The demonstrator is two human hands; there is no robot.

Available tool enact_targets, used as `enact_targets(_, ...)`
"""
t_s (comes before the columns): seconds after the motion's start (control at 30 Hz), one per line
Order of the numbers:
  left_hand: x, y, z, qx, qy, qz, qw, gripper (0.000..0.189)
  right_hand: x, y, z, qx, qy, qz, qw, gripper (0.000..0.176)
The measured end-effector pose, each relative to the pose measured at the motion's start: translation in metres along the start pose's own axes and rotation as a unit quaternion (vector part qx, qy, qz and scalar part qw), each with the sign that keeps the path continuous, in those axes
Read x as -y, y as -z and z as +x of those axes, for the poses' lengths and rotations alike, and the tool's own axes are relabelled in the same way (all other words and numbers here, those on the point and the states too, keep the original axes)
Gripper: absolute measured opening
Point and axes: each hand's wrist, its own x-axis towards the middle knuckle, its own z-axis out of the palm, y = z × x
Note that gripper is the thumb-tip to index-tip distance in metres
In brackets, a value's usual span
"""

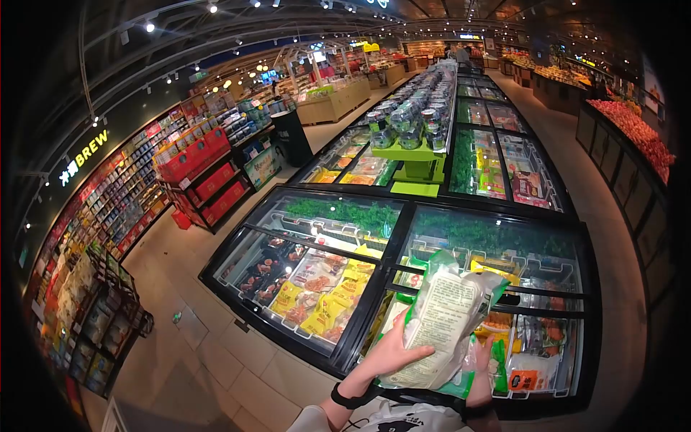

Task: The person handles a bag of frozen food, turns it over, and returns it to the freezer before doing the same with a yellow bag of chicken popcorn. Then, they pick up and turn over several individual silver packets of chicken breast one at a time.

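Observation:
A large frozen food bag with green edges and a pale panel of printed text is held up over the right freezer compartment, tilted. My left hand grips its lower left side, thumb across the front and the other fingers hidden behind. At the lower right edge of the bag, my right hand holds the green-and-clear plastic, partly covered by it. Beneath both hands is the chest freezer with sliding glass lids and packets inside. A dark band circles my left wrist.
Yellow packets lie in the left freezer compartment. A green stand with stacked jars rises behind. Red boxed goods fill a shelf at left, beside a tiled aisle. Fruit lines a counter at right.

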Motion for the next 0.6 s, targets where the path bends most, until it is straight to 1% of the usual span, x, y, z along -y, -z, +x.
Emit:
enact_targets(0.03, -0.007, -0.001, -0.001, 0.001, 0.001, 0.001, 1.0, 0.092, -0.007, 0.005, 0.001, -0.002, -0.005, 0.023, 1.0, 0.082)
enact_targets(0.1, -0.019, 0.0, -0.001, 0.021, 0.021, 0.066, 0.997, 0.089, -0.019, 0.011, 0.003, 0.0, -0.015, 0.059, 0.998, 0.081)
enact_targets(0.13, -0.004, 0.001, 0.002, 0.025, 0.013, 0.044, 0.999, 0.09, -0.023, 0.014, 0.002, 0.0, -0.018, 0.073, 0.997, 0.081)
enact_targets(0.17, -0.003, 0.002, 0.002, 0.028, 0.013, 0.045, 0.999, 0.09, -0.026, 0.015, 0.001, 0.001, -0.018, 0.086, 0.996, 0.08)
enact_targets(0.23, -0.002, 0.006, 0.003, 0.057, 0.047, 0.032, 0.997, 0.092, -0.024, 0.014, -0.003, 0.006, -0.012, 0.101, 0.995, 0.08)
enact_targets(0.27, -0.007, 0.005, 0.002, 0.063, 0.044, 0.032, 0.997, 0.092, -0.018, 0.013, -0.004, 0.017, -0.003, 0.097, 0.995, 0.08)
enact_targets(0.3, -0.019, 0.004, 0.001, 0.086, 0.019, 0.048, 0.995, 0.093, -0.01, 0.003, -0.004, 0.035, 0.007, 0.086, 0.996, 0.079)
enact_targets(0.33, -0.028, 0.003, 0.002, 0.108, -0.005, 0.064, 0.992, 0.094, 0.002, -0.017, -0.006, 0.068, 0.031, 0.045, 0.996, 0.078)
enact_targets(0.37, -0.034, 0.001, 0.003, 0.111, -0.007, 0.063, 0.992, 0.094, 0.019, -0.05, -0.005, 0.051, 0.023, 0.02, 0.998, 0.074)
enact_targets(0.4, -0.038, -0.002, 0.004, 0.113, -0.011, 0.039, 0.993, 0.093, 0.02, -0.033, -0.005, 0.039, 0.036, 0.035, 0.998, 0.073)
enact_targets(0.43, -0.039, -0.004, 0.005, 0.116, -0.013, 0.014, 0.993, 0.093, 0.028, -0.043, -0.008, 0.027, 0.046, 0.05, 0.997, 0.072)
enact_targets(0.47, -0.014, -0.014, 0.007, 0.102, -0.067, -0.152, 0.981, 0.08, 0.042, -0.055, -0.017, 0.111, 0.077, -0.053, 0.989, 0.068)
enact_targets(0.5, 0.019, -0.02, 0.007, 0.101, -0.067, -0.154, 0.981, 0.08, 0.049, -0.051, -0.011, 0.044, 0.069, -0.125, 0.989, 0.063)
enact_targets(0.53, 0.053, -0.023, 0.008, 0.115, 0.023, -0.255, 0.96, 0.07, 0.071, -0.092, -0.034, 0.06, 0.071, -0.273, 0.957, 0.057)
enact_targets(0.57, 0.069, -0.025, 0.012, 0.129, 0.109, -0.35, 0.921, 0.061, 0.09, -0.107, -0.035, 0.292, 0.241, -0.407, 0.831, 0.054)
enact_targets(0.6, 0.029, -0.019, 0.017, 0.083, -0.241, -0.099, 0.962, 0.046, 0.091, -0.077, -0.046, 0.245, 0.197, -0.382, 0.869, 0.045)
